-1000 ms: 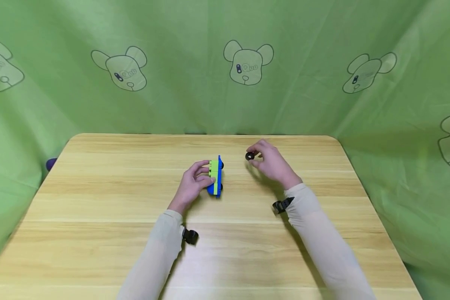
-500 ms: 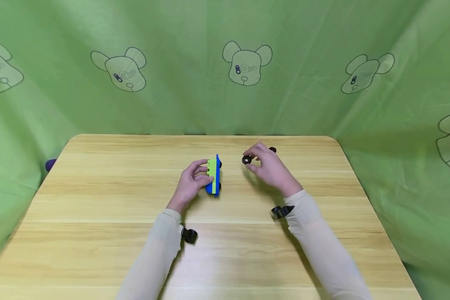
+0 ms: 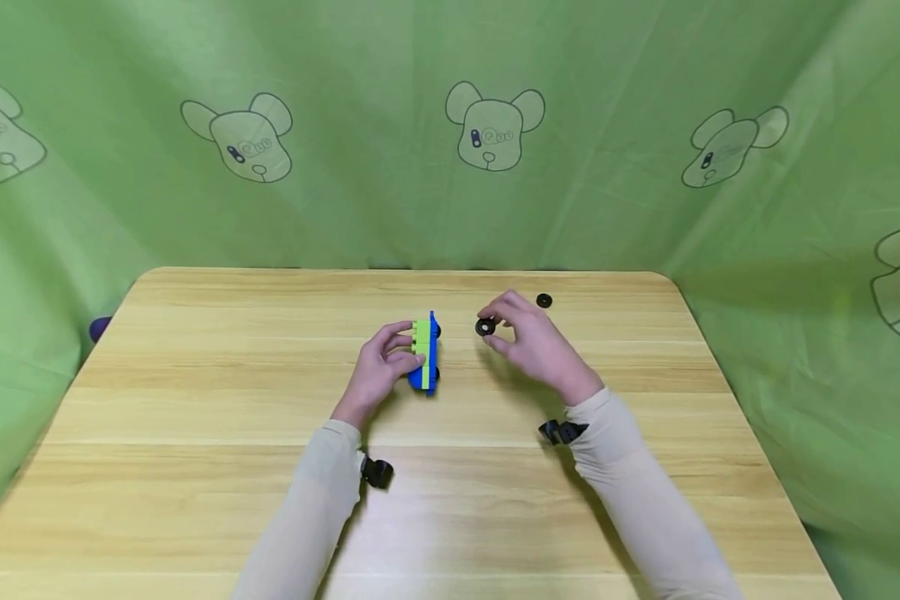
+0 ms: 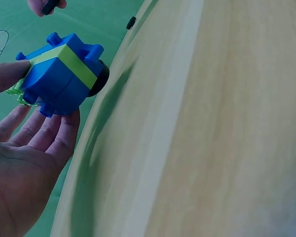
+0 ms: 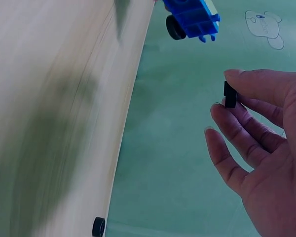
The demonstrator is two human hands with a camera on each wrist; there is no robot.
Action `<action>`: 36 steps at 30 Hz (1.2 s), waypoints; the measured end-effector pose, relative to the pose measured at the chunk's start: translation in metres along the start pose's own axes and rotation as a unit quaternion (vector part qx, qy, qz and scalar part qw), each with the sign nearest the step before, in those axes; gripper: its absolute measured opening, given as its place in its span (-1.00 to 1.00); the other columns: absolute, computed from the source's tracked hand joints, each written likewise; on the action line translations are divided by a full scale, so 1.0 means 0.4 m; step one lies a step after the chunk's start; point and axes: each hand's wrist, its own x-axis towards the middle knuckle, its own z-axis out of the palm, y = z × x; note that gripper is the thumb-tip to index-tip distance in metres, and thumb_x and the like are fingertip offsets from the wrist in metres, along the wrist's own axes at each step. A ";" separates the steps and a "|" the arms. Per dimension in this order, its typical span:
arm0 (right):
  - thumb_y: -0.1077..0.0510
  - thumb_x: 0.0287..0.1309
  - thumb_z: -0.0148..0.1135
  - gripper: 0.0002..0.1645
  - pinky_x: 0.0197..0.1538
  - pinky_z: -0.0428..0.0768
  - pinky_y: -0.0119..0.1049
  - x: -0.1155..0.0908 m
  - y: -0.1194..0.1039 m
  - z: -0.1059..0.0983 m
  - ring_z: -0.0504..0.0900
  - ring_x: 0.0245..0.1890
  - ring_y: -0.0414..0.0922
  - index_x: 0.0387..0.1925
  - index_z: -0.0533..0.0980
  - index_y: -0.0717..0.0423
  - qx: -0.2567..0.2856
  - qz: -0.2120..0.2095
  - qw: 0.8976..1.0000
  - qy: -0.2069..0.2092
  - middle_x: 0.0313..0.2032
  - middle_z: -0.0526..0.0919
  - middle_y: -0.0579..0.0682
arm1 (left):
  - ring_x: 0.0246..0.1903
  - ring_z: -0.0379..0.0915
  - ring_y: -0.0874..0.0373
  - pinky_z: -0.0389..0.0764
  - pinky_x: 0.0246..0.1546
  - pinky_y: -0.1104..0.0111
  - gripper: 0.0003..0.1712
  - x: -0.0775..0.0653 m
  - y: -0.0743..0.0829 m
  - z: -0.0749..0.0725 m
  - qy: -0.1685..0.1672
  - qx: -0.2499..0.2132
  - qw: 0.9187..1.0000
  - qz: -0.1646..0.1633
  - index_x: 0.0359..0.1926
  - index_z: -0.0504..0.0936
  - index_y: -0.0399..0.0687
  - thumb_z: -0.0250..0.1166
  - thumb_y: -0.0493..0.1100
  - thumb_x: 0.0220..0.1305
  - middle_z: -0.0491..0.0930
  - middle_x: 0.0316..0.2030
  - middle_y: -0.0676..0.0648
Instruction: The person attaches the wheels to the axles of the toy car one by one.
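Observation:
A toy car of blue and lime-green building bricks (image 3: 424,354) is held up by my left hand (image 3: 377,367), thumb on one side and fingers on the other. Its blue side faces right, with black wheels fitted there; in the left wrist view the car (image 4: 64,74) shows its blue end and one wheel (image 4: 100,80). My right hand (image 3: 536,342) pinches a small black toy wheel (image 3: 484,327) between thumb and fingers, a short way right of the car. Edge-on, that wheel (image 5: 230,95) appears in the right wrist view.
Another black wheel (image 3: 543,300) lies on the wooden table (image 3: 450,517) near its far edge, behind my right hand. A green curtain (image 3: 390,217) printed with bear heads hangs behind the table. Each wrist carries a black camera (image 3: 378,473).
My right hand has moved left and slightly nearer with its wheel, bringing it closer to the car. The wheel on the table has come into view. The left hand has shifted slightly left.

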 end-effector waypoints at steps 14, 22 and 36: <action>0.29 0.12 0.40 -0.58 0.11 0.55 -0.13 -0.002 -0.051 0.021 0.57 -0.05 -0.02 0.04 0.56 0.22 0.013 -0.042 0.999 0.011 -0.04 0.53 0.01 | -0.13 0.57 0.04 0.64 -0.10 0.32 -0.30 0.002 -0.003 0.004 0.001 -0.005 1.000 0.006 0.36 0.31 -0.28 0.29 -0.49 0.20 0.47 0.10 -0.38; 0.28 0.13 0.40 -0.60 0.10 0.56 -0.17 0.004 -0.061 0.044 0.56 -0.06 -0.07 0.03 0.55 0.20 0.015 -0.055 0.998 0.023 -0.04 0.53 -0.02 | -0.13 0.57 0.04 0.64 -0.09 0.32 -0.30 0.001 -0.001 0.008 0.001 -0.005 1.000 0.000 0.36 0.31 -0.28 0.29 -0.48 0.21 0.48 0.09 -0.35; 0.30 0.12 0.40 -0.58 0.13 0.54 -0.19 0.026 -0.083 0.073 0.54 -0.04 -0.08 0.05 0.54 0.20 0.020 -0.049 0.999 0.011 -0.03 0.50 -0.02 | -0.12 0.58 0.04 0.63 -0.07 0.29 -0.30 0.001 0.003 0.013 -0.002 -0.002 1.000 0.005 0.36 0.30 -0.28 0.30 -0.46 0.21 0.49 0.07 -0.33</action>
